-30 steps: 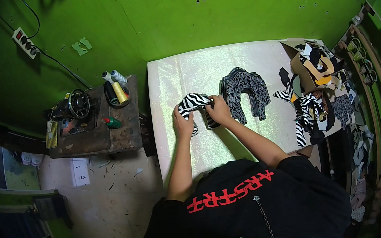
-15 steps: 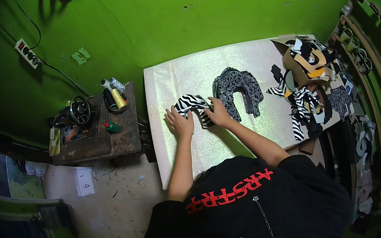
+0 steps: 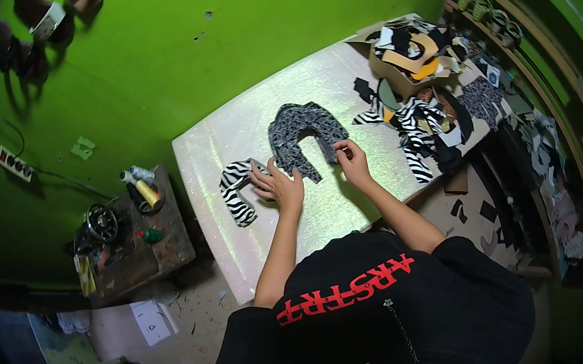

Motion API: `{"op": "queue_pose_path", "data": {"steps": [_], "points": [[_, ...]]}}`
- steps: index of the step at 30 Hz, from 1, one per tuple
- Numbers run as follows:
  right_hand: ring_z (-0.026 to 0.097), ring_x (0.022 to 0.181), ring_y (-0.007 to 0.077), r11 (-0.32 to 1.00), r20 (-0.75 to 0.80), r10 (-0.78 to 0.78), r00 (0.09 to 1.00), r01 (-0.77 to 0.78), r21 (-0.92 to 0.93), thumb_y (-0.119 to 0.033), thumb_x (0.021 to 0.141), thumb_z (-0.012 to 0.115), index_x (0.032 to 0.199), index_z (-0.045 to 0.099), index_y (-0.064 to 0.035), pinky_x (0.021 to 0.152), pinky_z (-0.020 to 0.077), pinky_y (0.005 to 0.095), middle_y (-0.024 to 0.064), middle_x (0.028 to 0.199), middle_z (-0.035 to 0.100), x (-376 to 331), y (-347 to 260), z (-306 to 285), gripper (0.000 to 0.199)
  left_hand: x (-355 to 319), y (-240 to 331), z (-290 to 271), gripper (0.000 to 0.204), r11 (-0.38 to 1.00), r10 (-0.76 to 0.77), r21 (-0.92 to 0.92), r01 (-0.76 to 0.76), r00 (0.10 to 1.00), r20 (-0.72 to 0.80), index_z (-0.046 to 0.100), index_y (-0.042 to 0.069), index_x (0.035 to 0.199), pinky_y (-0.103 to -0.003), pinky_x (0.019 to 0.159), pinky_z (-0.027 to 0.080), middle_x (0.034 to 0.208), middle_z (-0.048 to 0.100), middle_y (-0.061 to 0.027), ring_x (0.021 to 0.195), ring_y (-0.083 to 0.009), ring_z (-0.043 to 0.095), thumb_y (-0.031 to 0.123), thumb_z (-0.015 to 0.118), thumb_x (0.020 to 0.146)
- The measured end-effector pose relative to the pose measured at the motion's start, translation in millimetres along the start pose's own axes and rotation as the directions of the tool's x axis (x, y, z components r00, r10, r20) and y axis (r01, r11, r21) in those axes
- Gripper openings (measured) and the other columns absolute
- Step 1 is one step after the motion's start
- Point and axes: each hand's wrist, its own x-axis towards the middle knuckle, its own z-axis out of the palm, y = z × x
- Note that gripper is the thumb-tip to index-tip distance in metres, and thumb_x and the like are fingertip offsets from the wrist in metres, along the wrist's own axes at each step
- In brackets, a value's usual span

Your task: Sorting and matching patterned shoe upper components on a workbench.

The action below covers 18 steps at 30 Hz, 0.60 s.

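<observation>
A zebra-striped U-shaped cut piece point(image 3: 237, 196) lies on the pale shimmering sheet of the table. At its right end is my left hand point(image 3: 281, 187), fingers spread, near the left leg of a black-and-grey patterned stack. That stack of U-shaped cut pieces point(image 3: 297, 124) lies to the right of the striped piece, its opening facing me. My right hand point(image 3: 355, 167) is at the stack's right leg, thumb and forefinger closed on its edge. The fingertips partly cover the spot they grip.
An open cardboard box point(image 3: 391, 75) full of scraps stands at the table's far right, with striped offcuts point(image 3: 419, 123) beside it. To the left, a sewing machine point(image 3: 99, 224) and thread cones point(image 3: 147, 192) share a wooden stand. A wooden rack point(image 3: 509, 53) runs along the right wall.
The view has swung to the right. My right hand has left the zebra-striped piece and moved over to the patterned stack's right leg. My left hand stays by the striped piece, fingers spread.
</observation>
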Motion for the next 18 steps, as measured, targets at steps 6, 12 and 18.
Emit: {"op": "queue_pose_path", "data": {"steps": [6,12,18], "points": [[0.05,0.063,0.0071,0.995,-0.193,0.068,0.979,-0.053,0.082,0.001,0.081,0.049,0.088,0.056,-0.0009,0.057,0.0411,0.0207,0.002,0.081,0.054,6.6,2.1,-71.2,0.009,-10.7,58.0,33.4,0.056,0.987,0.143,-0.069,-0.142,0.99,0.002,0.036,0.007,0.119,-0.06,0.098,0.001,0.138,0.005,-0.0226,0.129,-0.0408,-0.009,0.018,0.06,0.07],[0.043,0.06,0.0054,0.999,-0.311,-0.033,0.95,0.026,-0.028,0.002,0.08,0.05,0.084,0.056,0.0003,0.054,0.0343,0.0186,0.001,0.077,0.05,27.1,9.7,-147.6,0.008,-26.0,120.2,75.3,0.032,0.968,0.219,-0.129,-0.214,0.975,0.03,0.054,0.014,0.101,-0.046,0.088,0.023,0.114,0.033,-0.0138,0.107,-0.0317,0.028,0.019,0.061,0.07],[0.052,0.071,0.0155,0.963,-0.365,-0.125,0.923,0.023,-0.269,0.002,0.076,0.051,0.083,0.056,0.0009,0.064,0.0423,0.0254,0.0078,0.081,0.054,58.2,8.2,-227.4,0.009,-38.4,169.5,121.9,0.015,0.954,0.252,-0.225,-0.199,0.938,0.238,0.061,0.013,0.088,-0.041,0.086,0.026,0.104,0.045,-0.0086,0.1,-0.0286,0.036,0.019,0.058,0.075]]}}
